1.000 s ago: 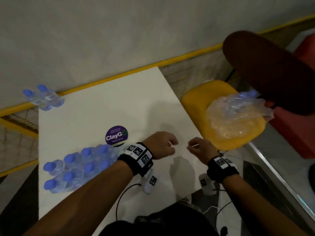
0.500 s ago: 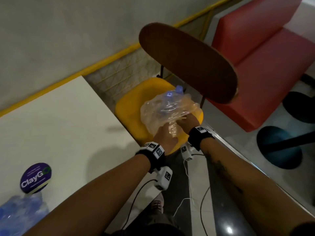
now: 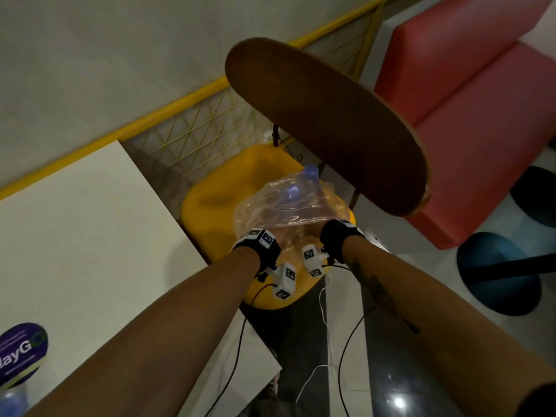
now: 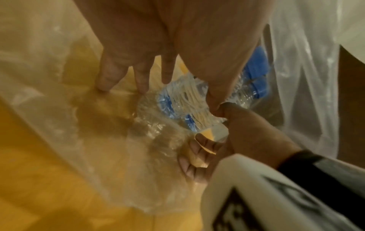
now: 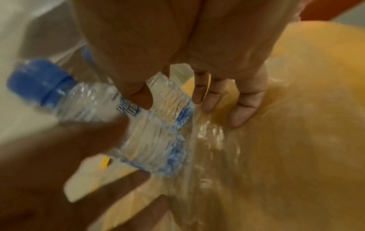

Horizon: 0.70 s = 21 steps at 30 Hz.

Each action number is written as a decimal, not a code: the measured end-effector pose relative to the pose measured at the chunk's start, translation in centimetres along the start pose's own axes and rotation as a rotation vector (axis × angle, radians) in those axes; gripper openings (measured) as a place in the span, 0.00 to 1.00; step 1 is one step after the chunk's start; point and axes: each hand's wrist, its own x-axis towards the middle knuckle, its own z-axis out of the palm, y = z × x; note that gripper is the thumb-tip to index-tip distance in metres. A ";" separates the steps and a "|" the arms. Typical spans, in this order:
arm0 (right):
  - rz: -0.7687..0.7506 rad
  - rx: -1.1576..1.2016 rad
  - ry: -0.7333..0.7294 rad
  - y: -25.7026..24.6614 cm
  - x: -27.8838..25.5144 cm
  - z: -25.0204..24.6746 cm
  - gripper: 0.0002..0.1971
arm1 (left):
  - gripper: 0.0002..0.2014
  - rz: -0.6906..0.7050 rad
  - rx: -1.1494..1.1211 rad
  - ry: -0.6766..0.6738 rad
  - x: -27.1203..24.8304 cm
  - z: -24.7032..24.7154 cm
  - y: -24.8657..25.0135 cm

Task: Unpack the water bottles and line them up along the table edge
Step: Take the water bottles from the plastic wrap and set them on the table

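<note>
Both hands have gone from the table into the plastic wrap (image 3: 288, 206) on the chair (image 3: 210, 200), left hand (image 4: 177, 46) fingers spread beside a bottle (image 5: 126, 112), right hand (image 5: 197, 54) thumb and fingers loosely round it, probably to pull it out.

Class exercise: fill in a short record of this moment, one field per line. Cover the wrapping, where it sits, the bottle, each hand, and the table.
Wrapping: clear crumpled plastic wrap
Support: yellow moulded chair seat
Bottle: clear ribbed water bottle with blue cap, inside the wrap
Left hand: fingers spread, pressing the wrap
Right hand: thumb on the bottle, other fingers on the wrap
Table: white rectangular table, left of the seat
</note>
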 end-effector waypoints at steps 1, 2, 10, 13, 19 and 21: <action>-0.001 -0.040 -0.004 -0.1 0.1 -0.2 0.26 | 0.24 -0.029 -0.079 0.017 -0.1 -0.6 0.9; 0.003 -0.059 -0.025 0.1 0.8 -0.4 0.26 | 0.26 -0.060 -0.102 0.052 0.0 -1.2 1.4; 0.015 0.144 -0.076 -2.5 -0.4 -1.2 0.15 | 0.33 0.042 -0.256 0.183 0.5 -1.5 1.1; -0.004 0.114 -0.101 -3.2 -0.8 -1.5 0.21 | 0.39 0.037 -0.277 0.239 -0.2 -1.0 0.6; 0.001 0.040 -0.094 -2.2 -0.8 -1.3 0.36 | 0.42 -0.008 -0.256 0.171 0.7 0.4 -1.5; 0.037 -0.071 -0.098 -2.2 -2.7 -0.8 0.27 | 0.37 -0.077 -0.410 0.113 -1.5 -0.4 -1.5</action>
